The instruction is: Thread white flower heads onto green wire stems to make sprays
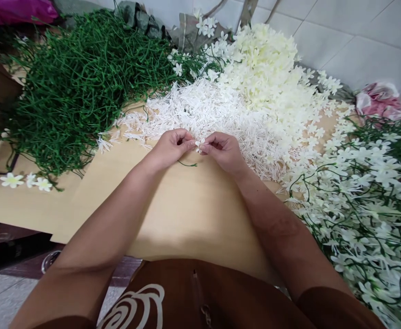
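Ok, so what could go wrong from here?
The small white flower, held between left hand and right hand, might slip and get lost in the white pile just beyond. The green stem below the left hand could get brushed aside. That pile might also mix into the adjoining cream flowers.

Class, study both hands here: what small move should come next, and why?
Probably the right hand should press the small white flower gently toward the left hand: both hands meet at it, a green stem shows near the left hand, and white flowers on green stems lie to the right.
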`<action>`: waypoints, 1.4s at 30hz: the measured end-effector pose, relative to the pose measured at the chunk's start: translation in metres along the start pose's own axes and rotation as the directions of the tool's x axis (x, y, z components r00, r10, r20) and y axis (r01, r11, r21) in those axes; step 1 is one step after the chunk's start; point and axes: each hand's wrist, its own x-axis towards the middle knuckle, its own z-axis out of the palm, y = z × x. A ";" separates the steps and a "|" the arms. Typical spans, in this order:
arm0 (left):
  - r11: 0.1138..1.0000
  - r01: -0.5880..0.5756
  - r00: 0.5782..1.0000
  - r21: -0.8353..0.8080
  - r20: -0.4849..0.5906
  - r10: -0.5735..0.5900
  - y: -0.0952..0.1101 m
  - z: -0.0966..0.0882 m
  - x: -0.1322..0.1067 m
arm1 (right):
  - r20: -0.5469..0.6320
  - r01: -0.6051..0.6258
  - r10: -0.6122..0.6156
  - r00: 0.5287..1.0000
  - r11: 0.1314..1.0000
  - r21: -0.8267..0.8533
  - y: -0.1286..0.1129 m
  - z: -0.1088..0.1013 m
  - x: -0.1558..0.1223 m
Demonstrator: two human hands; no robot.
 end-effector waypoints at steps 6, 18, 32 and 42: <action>0.999 0.040 0.999 0.007 -0.004 -0.040 0.001 0.001 0.001 | 0.031 0.003 -0.003 1.000 1.000 -0.003 0.004 -0.002 0.001; 0.997 -0.015 0.998 -0.079 -0.064 0.010 0.000 0.012 0.002 | 0.007 -0.026 0.026 1.000 0.997 0.073 0.004 0.000 0.001; 0.969 0.024 0.992 -0.247 -0.116 -0.054 -0.001 0.020 0.004 | 0.015 0.031 -0.032 0.999 0.998 0.063 0.009 0.001 0.001; 0.948 0.133 0.990 -0.291 -0.015 -0.143 0.006 0.018 0.001 | 0.017 -0.049 0.048 0.999 0.993 0.104 0.005 0.003 -0.001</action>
